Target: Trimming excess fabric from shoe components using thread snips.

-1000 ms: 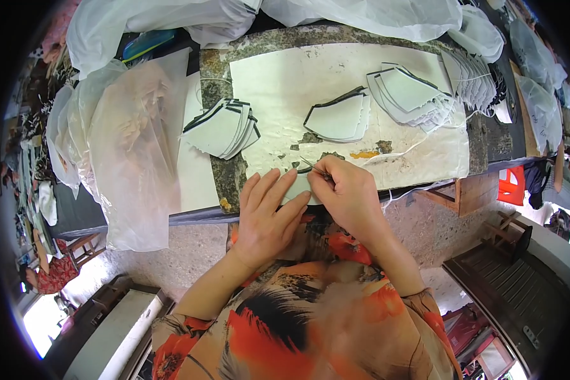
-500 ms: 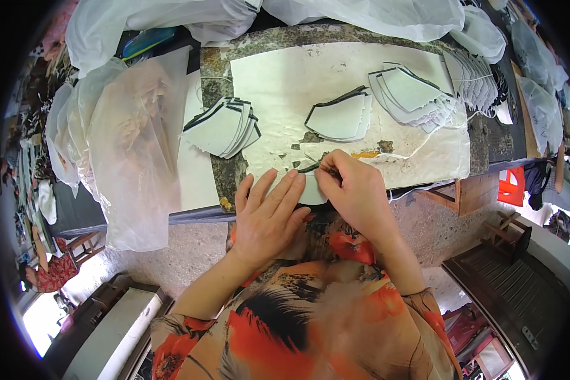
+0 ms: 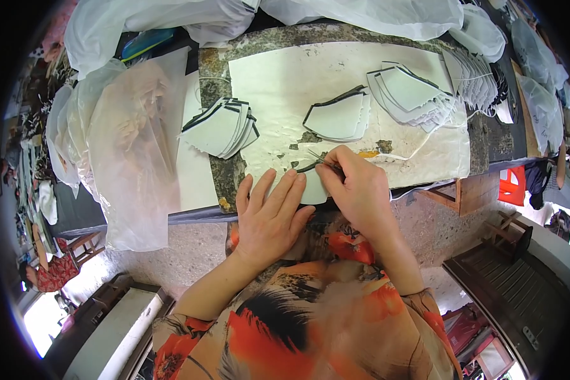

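Note:
My left hand (image 3: 267,212) lies flat with its fingers spread, pressing on the left part of a pale, curved fabric-like piece (image 3: 314,190) at the table's near edge. A dark strip runs along the far edge of that piece. Closed in a pinch, my right hand (image 3: 360,190) is at the piece's far right corner. A thin, pointed metal tool (image 3: 317,156) sticks out from its fingertips; most of it is hidden, so I cannot tell its exact kind. Beyond my hands lies a small stack of similar dark-edged pieces (image 3: 339,117).
More stacked pieces lie to the left (image 3: 218,130) and to the right (image 3: 405,92), with a tied bundle (image 3: 475,79) at the far right. A worn white sheet (image 3: 278,76) covers the work board. Clear plastic bags (image 3: 136,145) stand at the left and along the back.
My right hand has shifted slightly up and to the right, and more of the metal tool's tips shows. My left hand stays almost in place on the piece.

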Demonstrator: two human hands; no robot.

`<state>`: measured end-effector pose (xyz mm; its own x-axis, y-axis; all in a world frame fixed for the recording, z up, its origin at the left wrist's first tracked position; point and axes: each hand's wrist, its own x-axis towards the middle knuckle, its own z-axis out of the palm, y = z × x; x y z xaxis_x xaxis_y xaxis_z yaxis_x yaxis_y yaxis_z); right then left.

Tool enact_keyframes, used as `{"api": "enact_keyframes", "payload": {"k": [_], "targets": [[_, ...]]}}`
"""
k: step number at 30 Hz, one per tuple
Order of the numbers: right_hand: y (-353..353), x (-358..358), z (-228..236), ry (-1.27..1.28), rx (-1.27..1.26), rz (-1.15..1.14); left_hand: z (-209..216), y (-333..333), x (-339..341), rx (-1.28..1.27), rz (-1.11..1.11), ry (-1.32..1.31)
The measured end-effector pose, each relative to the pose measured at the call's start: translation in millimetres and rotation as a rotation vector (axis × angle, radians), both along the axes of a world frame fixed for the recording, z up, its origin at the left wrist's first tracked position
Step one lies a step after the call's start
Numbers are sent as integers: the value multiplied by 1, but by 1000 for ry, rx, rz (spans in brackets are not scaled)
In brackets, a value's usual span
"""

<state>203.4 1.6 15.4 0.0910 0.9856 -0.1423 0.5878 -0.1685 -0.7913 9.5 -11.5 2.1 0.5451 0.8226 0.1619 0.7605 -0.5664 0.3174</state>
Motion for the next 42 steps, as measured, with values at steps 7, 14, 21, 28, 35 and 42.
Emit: {"api": "enact_keyframes", "payload": {"k": [7, 14, 21, 28, 35, 42], "targets": [[0, 6, 4, -28, -20, -4, -4, 11, 2, 58, 5, -100], [-1, 13, 2, 8, -37, 1, 12, 20, -5, -6, -86, -43], [-2, 19, 2, 8, -47, 4, 15, 18, -1, -22, -91, 8], [-3, 23, 4, 3, -54, -46, 18, 18, 2, -25, -131, 87], [-4, 23, 4, -11, -77, -77, 26, 22, 10, -49, -175, 160], [-5, 23, 5, -44, -107, -107, 27, 22, 13, -45, -181, 199]]}}
